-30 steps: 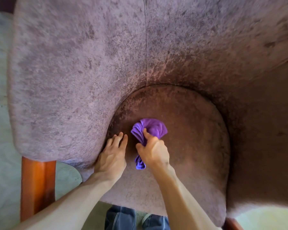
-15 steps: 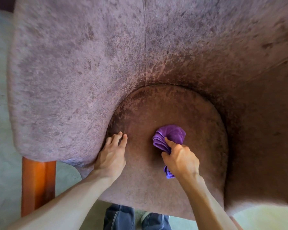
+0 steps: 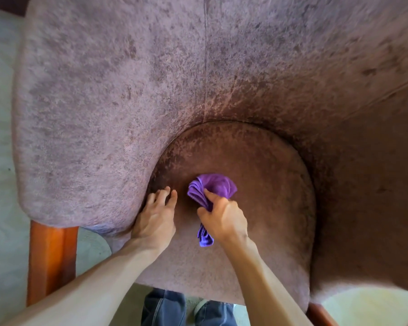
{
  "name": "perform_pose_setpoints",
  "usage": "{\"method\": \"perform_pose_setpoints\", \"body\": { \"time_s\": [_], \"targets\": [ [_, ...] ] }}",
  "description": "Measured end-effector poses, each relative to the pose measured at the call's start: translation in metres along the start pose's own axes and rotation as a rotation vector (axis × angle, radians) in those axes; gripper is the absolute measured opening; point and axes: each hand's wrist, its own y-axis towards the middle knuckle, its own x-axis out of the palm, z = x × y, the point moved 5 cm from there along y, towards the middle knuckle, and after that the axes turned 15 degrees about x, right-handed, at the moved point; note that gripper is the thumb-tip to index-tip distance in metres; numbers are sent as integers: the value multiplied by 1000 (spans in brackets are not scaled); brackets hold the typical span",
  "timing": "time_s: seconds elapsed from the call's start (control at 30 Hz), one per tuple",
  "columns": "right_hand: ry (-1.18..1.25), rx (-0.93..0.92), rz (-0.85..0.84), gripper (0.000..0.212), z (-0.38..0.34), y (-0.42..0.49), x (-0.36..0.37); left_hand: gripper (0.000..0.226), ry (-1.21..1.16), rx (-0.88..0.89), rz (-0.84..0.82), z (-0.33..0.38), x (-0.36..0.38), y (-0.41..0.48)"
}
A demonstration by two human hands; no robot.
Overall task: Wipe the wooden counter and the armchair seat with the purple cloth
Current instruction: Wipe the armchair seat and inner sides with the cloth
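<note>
The mauve velvet armchair filled nearly the whole view as I leaned over it, its orange-brown wooden leg standing on the pale floor at the left. Below the curved back lay the armchair seat, rounded and darker toward the rear. My left hand rested flat at the seat's left edge, fingers straight and relaxed, where the cushion met the chair's side. It had not shifted over the last second. My right hand was clenched round the purple cloth, thumb on top, the bunched wad fanning out ahead of my knuckles and a tail hanging out behind my palm. The cloth pressed on the seat left of centre, near my left fingertips. Half a second before, it had been out toward the seat's right half — so the stroke had swung back leftward, one pass of a side-to-side wipe. I judged the seat's middle band covered, with the rear curve and front edge likely left to do. The wooden counter was not in view.
</note>
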Motion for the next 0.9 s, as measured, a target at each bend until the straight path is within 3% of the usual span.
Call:
{"method": "perform_pose_setpoints", "body": {
  "time_s": [0.13, 0.27, 0.4, 0.6, 0.73, 0.9],
  "targets": [
    [178, -105, 142, 69, -40, 9, -15, 73, 49, 3, -13, -1, 1, 1],
    [-9, -127, -13, 72, -63, 14, 6, 69, 6, -2, 14, -3, 4, 2],
    [-172, -102, 71, 71, -16, 9, 6, 70, 9, 19, 31, -2, 2, 1],
    [-142, 181, 180, 72, 95, 11, -28, 70, -18, 6, 36, -3, 2, -1],
    [-17, 272, 238, 71, 134, -1, -34, 69, -3, 4, 35, -2, 0, -1],
    [486, 340, 292, 46, 116, 8, -36, 69, 18, 25, 43, -3, 1, -1]
  ]
}}
